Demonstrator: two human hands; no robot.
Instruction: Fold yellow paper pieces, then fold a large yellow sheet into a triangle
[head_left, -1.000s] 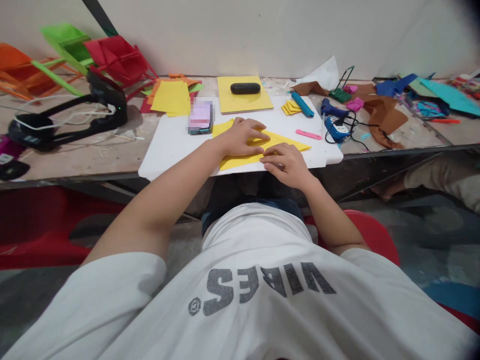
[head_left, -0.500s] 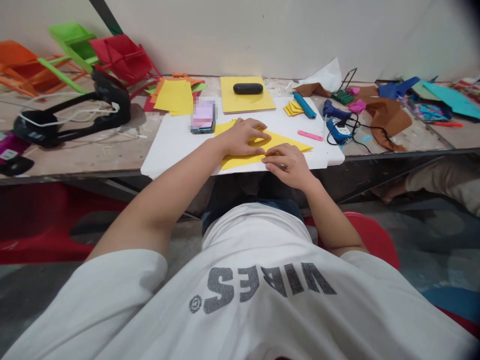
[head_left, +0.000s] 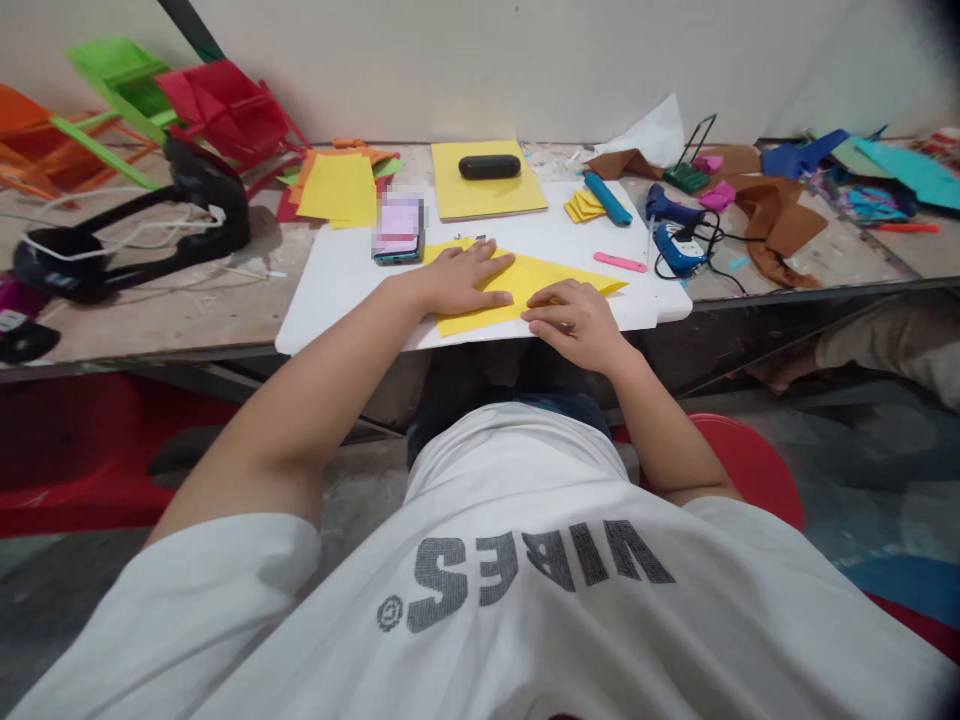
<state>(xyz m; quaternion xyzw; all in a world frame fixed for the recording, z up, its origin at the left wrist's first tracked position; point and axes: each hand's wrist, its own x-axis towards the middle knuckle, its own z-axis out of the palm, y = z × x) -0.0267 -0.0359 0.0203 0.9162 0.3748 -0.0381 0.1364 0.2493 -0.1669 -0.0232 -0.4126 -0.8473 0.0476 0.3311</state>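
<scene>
A folded yellow sheet (head_left: 541,276), pointed at its right end, lies on the white board (head_left: 337,300) at the table's front edge. My left hand (head_left: 466,278) rests flat on its left part with the fingers spread. On the sheet's lower edge, my right hand (head_left: 576,322) has its thumb and fingers drawn together; the fold there is partly hidden by them. A pink cutter (head_left: 620,262) lies on the board to the right of the sheet. Behind my left hand stands a phone (head_left: 399,228) with a blurred screen.
A black case (head_left: 489,167) sits on a yellow pad (head_left: 450,190) at the back. Small yellow pieces (head_left: 583,207) lie beside a blue tool (head_left: 607,198). To the right is a glue gun (head_left: 675,215) with its cord; at left, a black stand (head_left: 210,210) and miniature folding chairs (head_left: 225,105).
My left hand has slid left along the yellow sheet, away from my right hand. My right hand stays at the lower edge. The whole view has shifted slightly.
</scene>
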